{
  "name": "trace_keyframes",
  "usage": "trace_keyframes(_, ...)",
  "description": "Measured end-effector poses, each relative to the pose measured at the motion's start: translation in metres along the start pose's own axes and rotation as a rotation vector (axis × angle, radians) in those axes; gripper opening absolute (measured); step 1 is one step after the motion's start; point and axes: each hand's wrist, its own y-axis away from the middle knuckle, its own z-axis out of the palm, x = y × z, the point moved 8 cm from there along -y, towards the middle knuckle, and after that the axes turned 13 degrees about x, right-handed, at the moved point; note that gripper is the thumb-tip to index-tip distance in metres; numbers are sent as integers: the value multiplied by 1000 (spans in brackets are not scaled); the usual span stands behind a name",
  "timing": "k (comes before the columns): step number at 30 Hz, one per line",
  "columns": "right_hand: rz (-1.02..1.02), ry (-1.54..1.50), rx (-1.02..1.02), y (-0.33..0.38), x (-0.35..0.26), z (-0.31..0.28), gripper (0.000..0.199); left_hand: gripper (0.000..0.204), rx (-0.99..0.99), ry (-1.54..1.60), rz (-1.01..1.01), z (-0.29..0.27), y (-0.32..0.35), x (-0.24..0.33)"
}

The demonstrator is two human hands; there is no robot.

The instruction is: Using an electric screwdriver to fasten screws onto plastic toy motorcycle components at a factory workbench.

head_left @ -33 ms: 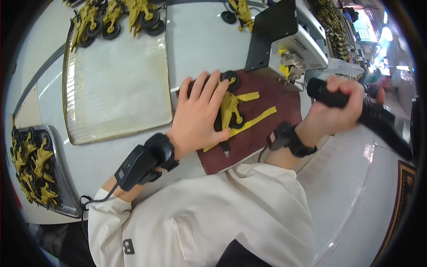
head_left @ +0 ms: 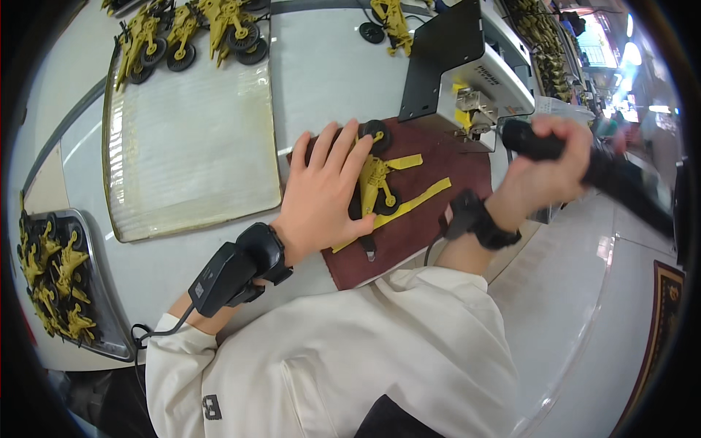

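Observation:
My left hand [head_left: 321,186] lies flat with fingers spread, partly over a yellow model motorcycle [head_left: 374,179] with black wheels. The model rests on a dark red cloth [head_left: 409,226]; my hand hides part of it. Beside and under the model run strips of yellow tape [head_left: 427,196]. Raised off to the right, my right hand [head_left: 548,164] has its fingers wrapped round a long black tool with a thick cylindrical handle [head_left: 529,140]. Motion smears the tool's far end, so its kind cannot be told. Both wrists carry strapped black devices.
A white and black machine [head_left: 467,80] with yellow tape in it stands at the cloth's far right edge. To the left lies a pale flat tray [head_left: 193,160] with several yellow models behind it. A metal tray [head_left: 109,321] at far left holds more models.
The black tool's far end has swung slightly up in the picture, with my right hand moving a little. My left hand stays spread at the model.

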Motion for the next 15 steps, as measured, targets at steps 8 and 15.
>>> trace_keyframes(8, 259, 34, -229, 38, 8, 12, 55, 98, 90, 120, -37, -8, -1, -5)
trace_keyframes(15, 379, -197, -332, 106, -10, 42, 77, 102, 121, 126, -32, -10, 3, -6)
